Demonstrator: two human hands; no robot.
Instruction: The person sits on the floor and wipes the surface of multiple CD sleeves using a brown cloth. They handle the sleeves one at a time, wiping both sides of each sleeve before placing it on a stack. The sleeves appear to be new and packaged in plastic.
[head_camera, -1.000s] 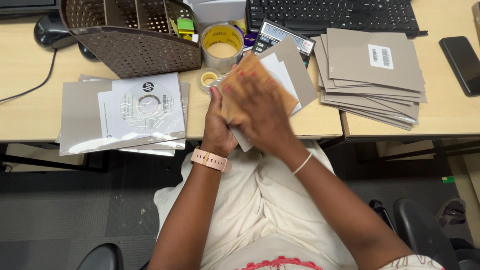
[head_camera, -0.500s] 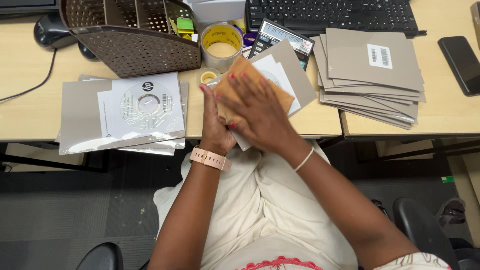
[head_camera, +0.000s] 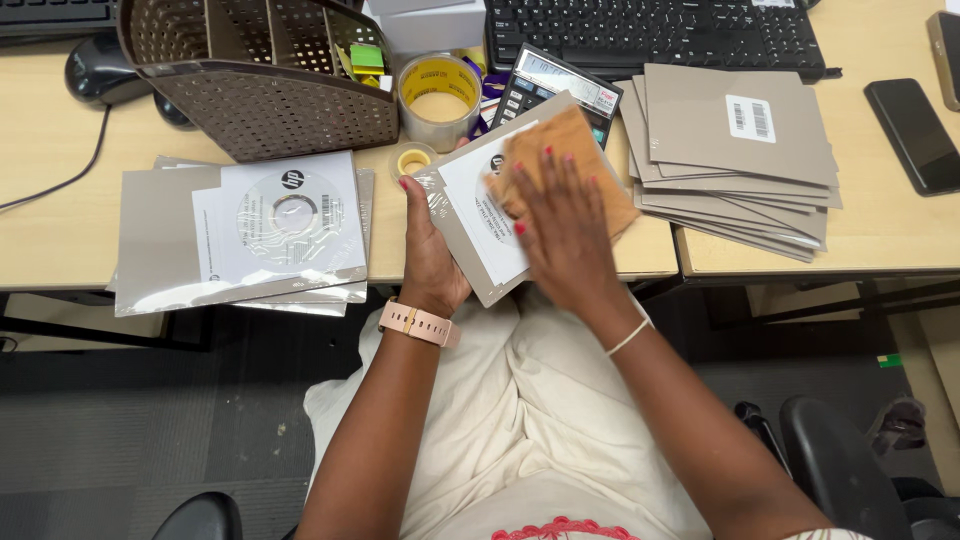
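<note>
Left hand (head_camera: 432, 262) wrapped around the near-left edge of a grey disc sleeve (head_camera: 462, 232), thumb up along its left side, fingers presumably curled beneath, though hidden. Sleeve held tilted over the near edge of the desk (head_camera: 60, 230), above the lap, white paper insert facing up, so braced from below against pressure from above. Right hand (head_camera: 565, 235) laid flat, fingers spread and pressed down on a tan cloth (head_camera: 560, 150) covering the sleeve's far-right part; not a pinch, more a palm-down press that keeps the cloth in contact with the surface. To the left, a stack of wrapped disc sleeves (head_camera: 240, 235) lying flat on the desk; to the right, a fanned pile of grey sleeves (head_camera: 735, 150). Just beyond the held sleeve, a tape roll (head_camera: 438, 88), a smaller tape roll (head_camera: 413, 160) and a calculator (head_camera: 550, 85).
</note>
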